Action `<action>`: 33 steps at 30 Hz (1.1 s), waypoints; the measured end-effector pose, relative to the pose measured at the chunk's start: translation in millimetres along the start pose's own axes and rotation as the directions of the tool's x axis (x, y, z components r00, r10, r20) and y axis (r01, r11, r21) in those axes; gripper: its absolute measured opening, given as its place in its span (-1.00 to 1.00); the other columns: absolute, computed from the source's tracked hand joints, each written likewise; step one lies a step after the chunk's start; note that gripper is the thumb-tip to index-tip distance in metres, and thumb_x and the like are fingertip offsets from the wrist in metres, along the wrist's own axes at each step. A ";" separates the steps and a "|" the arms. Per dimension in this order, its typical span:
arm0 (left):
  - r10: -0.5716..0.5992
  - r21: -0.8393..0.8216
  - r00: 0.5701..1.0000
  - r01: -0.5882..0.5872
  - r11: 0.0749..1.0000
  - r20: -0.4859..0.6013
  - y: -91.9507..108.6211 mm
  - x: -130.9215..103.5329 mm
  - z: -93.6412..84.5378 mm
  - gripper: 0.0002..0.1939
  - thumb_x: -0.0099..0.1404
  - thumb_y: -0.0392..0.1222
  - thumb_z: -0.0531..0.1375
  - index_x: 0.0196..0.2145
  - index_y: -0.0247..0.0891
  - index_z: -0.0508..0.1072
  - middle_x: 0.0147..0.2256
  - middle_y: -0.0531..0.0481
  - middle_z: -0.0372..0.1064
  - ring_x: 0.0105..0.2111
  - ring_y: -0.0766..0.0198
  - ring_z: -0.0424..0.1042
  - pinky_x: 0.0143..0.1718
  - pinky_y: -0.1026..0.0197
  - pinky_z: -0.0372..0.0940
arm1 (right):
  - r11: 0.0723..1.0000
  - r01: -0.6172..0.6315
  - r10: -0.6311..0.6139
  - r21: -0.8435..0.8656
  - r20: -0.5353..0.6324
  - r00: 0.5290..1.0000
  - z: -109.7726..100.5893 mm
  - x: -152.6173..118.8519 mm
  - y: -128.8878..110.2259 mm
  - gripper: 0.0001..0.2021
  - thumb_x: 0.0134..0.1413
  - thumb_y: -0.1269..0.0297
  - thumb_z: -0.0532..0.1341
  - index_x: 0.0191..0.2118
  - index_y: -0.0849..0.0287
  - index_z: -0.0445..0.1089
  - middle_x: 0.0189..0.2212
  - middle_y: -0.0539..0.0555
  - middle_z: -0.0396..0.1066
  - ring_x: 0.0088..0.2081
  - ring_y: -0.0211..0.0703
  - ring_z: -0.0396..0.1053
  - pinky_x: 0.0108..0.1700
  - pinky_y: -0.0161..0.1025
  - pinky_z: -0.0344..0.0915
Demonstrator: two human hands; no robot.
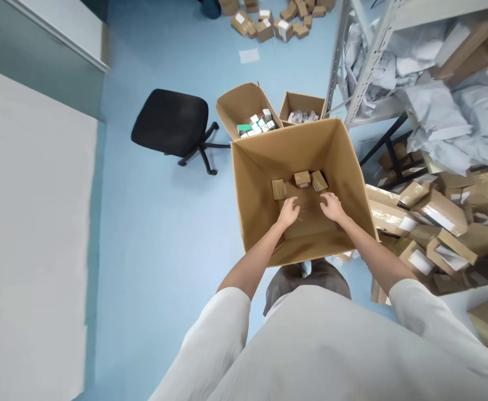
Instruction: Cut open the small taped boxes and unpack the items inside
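Both my arms reach down into a large open cardboard box (285, 145) in front of my legs. My left hand (289, 212) is inside it with fingers apart and curved, holding nothing. Across from it, my right hand (332, 208) is likewise open, its fingers pointing inward. Three small brown cartons lie on the box's floor beyond my hands: a left carton (279, 189) nearest my left hand, a middle carton (302, 179), and a tilted right carton (319, 181) just past my right fingertips. Neither hand appears to touch a carton.
Behind the large box stand a carton of small white and green boxes (257, 127) and a smaller carton (296, 102) with clear-wrapped items. A black chair (172, 122) is at left. A metal shelf (371, 67) with grey bags and piled cartons (439, 214) crowd the right.
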State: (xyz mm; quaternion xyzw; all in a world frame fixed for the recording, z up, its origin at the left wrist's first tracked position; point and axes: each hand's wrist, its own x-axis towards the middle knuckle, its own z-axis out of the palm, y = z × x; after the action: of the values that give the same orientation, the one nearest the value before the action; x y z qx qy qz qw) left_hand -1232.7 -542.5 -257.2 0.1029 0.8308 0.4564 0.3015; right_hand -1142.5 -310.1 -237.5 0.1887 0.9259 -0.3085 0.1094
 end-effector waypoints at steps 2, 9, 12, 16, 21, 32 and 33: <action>-0.056 0.006 0.998 0.056 0.998 0.021 -16.3 16.6 4.3 -0.49 0.47 -0.34 0.18 0.34 -0.25 0.42 0.38 -0.32 0.27 0.24 0.01 0.51 0.37 -0.05 0.36 | 1.000 -0.025 0.025 -0.008 0.043 0.999 10.4 23.0 13.0 -0.52 0.36 0.25 0.14 0.32 0.12 0.45 0.37 0.30 0.33 0.34 0.29 0.33 0.38 0.25 0.31; -0.117 -0.016 0.993 0.117 0.993 0.031 -76.1 84.3 11.9 -0.50 0.42 -0.30 0.26 0.29 -0.22 0.46 0.31 -0.27 0.36 0.20 0.02 0.51 0.39 -0.13 0.34 | 0.993 -0.088 0.096 -0.082 0.101 0.990 50.3 93.4 44.5 -0.51 0.32 0.27 0.16 0.32 0.13 0.46 0.35 0.32 0.36 0.30 0.32 0.36 0.34 0.27 0.36; -0.115 -0.007 0.992 0.116 0.993 0.055 -96.0 116.3 10.0 -0.51 0.40 -0.32 0.24 0.27 -0.24 0.47 0.29 -0.29 0.37 0.19 0.01 0.51 0.41 -0.16 0.32 | 0.986 -0.124 0.135 -0.109 0.106 0.985 68.5 118.9 49.0 -0.50 0.31 0.28 0.16 0.32 0.12 0.46 0.35 0.32 0.37 0.30 0.33 0.36 0.33 0.28 0.37; -0.103 -0.021 0.991 0.106 0.994 0.085 -126.3 151.4 7.1 -0.54 0.39 -0.33 0.26 0.22 -0.21 0.51 0.27 -0.27 0.40 0.24 -0.02 0.49 0.43 -0.14 0.28 | 0.973 -0.165 0.189 -0.159 0.150 0.970 102.0 153.2 51.7 -0.48 0.30 0.30 0.17 0.33 0.15 0.44 0.36 0.35 0.36 0.31 0.36 0.34 0.35 0.30 0.33; -0.158 -0.010 0.983 0.159 0.987 0.094 -182.8 198.2 17.0 -0.51 0.40 -0.30 0.23 0.26 -0.18 0.48 0.24 -0.26 0.42 0.21 -0.04 0.50 0.39 -0.15 0.32 | 0.960 -0.131 0.198 -0.250 0.267 0.943 166.4 212.6 65.4 -0.47 0.29 0.32 0.17 0.34 0.21 0.44 0.39 0.40 0.33 0.32 0.38 0.33 0.35 0.28 0.31; -0.218 -0.117 0.975 0.211 0.970 -0.049 -361.2 368.8 134.6 -0.47 0.35 -0.39 0.19 0.25 -0.24 0.48 0.26 -0.28 0.41 0.15 -0.02 0.54 0.35 -0.10 0.37 | 0.979 0.045 0.013 -0.199 0.284 0.959 358.0 456.0 222.3 -0.49 0.24 0.15 0.27 0.26 0.13 0.53 0.43 0.40 0.31 0.42 0.43 0.23 0.40 0.42 0.23; -0.219 -0.140 0.974 0.209 0.968 -0.054 -374.8 378.7 149.6 -0.47 0.36 -0.39 0.18 0.26 -0.24 0.47 0.26 -0.28 0.41 0.15 -0.01 0.54 0.34 -0.09 0.38 | 0.977 0.057 0.003 -0.206 0.277 0.961 371.9 477.3 237.2 -0.47 0.23 0.14 0.29 0.28 0.14 0.52 0.46 0.40 0.27 0.45 0.45 0.20 0.41 0.45 0.20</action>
State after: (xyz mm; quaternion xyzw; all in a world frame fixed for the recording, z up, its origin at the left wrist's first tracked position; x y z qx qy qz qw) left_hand -1406.4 -480.1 -778.9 -0.0235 0.8146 0.4788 0.3265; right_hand -1443.5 -228.2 -807.6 0.1184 0.9316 -0.2329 0.2526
